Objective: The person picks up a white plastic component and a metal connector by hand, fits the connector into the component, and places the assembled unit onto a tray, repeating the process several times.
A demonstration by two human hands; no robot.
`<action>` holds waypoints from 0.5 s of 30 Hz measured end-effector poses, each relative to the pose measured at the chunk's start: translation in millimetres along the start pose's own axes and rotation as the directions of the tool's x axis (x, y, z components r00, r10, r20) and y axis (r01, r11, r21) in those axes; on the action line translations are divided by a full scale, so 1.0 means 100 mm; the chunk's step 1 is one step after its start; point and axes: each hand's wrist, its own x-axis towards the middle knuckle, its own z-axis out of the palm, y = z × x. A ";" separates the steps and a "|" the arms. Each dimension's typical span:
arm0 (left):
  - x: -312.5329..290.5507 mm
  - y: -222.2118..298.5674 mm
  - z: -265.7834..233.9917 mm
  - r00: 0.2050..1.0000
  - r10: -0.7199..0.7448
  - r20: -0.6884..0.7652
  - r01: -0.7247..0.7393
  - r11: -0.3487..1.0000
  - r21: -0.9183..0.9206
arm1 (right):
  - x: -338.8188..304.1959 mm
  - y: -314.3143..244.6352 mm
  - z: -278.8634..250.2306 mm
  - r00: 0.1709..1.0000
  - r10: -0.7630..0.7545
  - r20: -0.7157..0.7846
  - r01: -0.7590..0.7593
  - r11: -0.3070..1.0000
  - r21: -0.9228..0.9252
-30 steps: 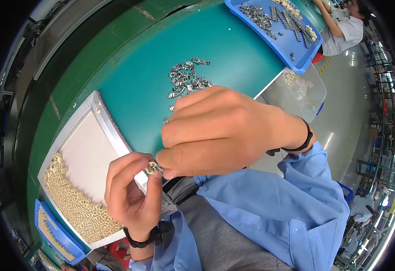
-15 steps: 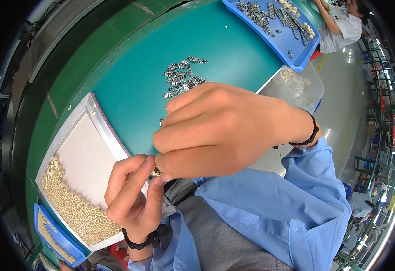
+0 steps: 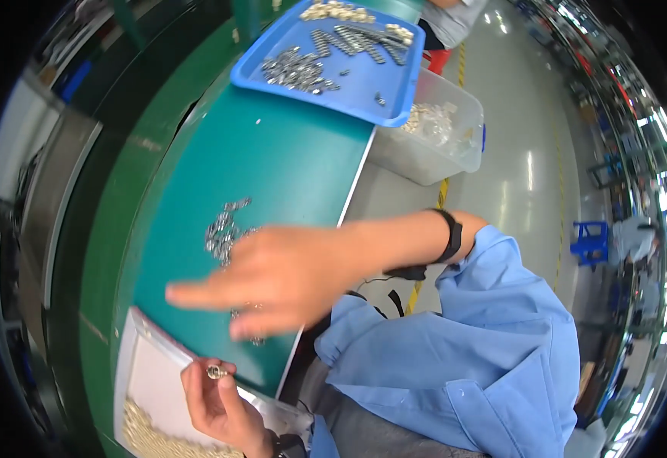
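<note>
My left hand [image 3: 223,408] is at the lower left, beside a white-framed tray [image 3: 150,366]. Between its thumb and fingertips it pinches a small shiny metal fitting [image 3: 215,372]. My right hand [image 3: 276,278] hangs above the green tabletop [image 3: 288,160], smeared by motion. Its index finger points out to the left and its thumb is apart, with nothing visible in its grasp. Beneath and just beyond that hand lie several loose silver metal pieces [image 3: 221,233], partly hidden by it. Tiny pale gold parts [image 3: 162,437] cover the near end of the white-framed tray.
A blue tray [image 3: 356,95] with metal pieces, linked strips and cream parts stands at the table's far end. Right of it, below table level, is a clear plastic bin [image 3: 425,164] holding bags. Another person [image 3: 452,23] is at the top. A blue stool [image 3: 591,243] stands far right.
My right hand has come away from my left hand and its fingers have spread over the metal pieces. The left hand still pinches the fitting. The view has shifted, bringing the blue tray closer in.
</note>
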 end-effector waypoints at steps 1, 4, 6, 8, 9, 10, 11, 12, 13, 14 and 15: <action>0.07 -0.04 0.07 1.000 -0.014 0.016 0.013 0.997 0.081 | -0.09 0.24 -0.25 0.990 0.144 -0.002 -0.143 0.987 0.068; 0.27 -0.09 0.27 0.997 -0.075 0.003 0.073 0.983 0.168 | -0.52 1.41 -1.42 0.868 0.495 -0.023 -0.463 0.793 -0.397; 0.38 -0.11 0.48 0.976 -0.194 -0.099 0.208 0.966 0.155 | -0.89 2.19 -2.36 0.727 0.652 -0.214 -0.650 0.554 -0.521; 0.56 -0.21 0.55 0.987 -0.152 -0.056 0.160 0.965 0.206 | -1.20 2.97 -3.19 0.581 0.721 -0.377 -0.762 0.320 -0.563; 0.62 -0.26 0.56 0.992 -0.121 -0.034 0.125 0.957 0.262 | -1.24 3.21 -3.44 0.504 0.749 -0.430 -0.797 0.212 -0.566; 0.70 -0.32 0.58 0.996 -0.091 -0.005 0.088 0.946 0.312 | -1.26 3.43 -3.63 0.503 0.745 -0.438 -0.799 0.208 -0.564; 0.78 -0.38 0.62 0.996 -0.086 0.001 0.081 0.948 0.309 | -1.28 3.65 -3.80 0.488 0.732 -0.475 -0.799 0.155 -0.582; 0.87 -0.46 0.65 0.996 -0.088 -0.013 0.088 0.947 0.309 | -1.30 3.88 -3.92 0.473 0.718 -0.511 -0.796 0.100 -0.597; 0.93 -0.51 0.67 0.995 -0.094 -0.034 0.100 0.944 0.316 | -1.27 4.05 -3.97 0.461 0.705 -0.539 -0.792 0.052 -0.609; 0.99 -0.55 0.70 0.994 -0.100 -0.054 0.112 0.940 0.321 | -1.26 4.21 -4.00 0.460 0.706 -0.538 -0.793 0.054 -0.607; 1.06 -0.59 0.72 0.993 -0.098 -0.058 0.112 0.939 0.325 | -1.21 4.35 -3.99 0.458 0.715 -0.529 -0.784 0.044 -0.619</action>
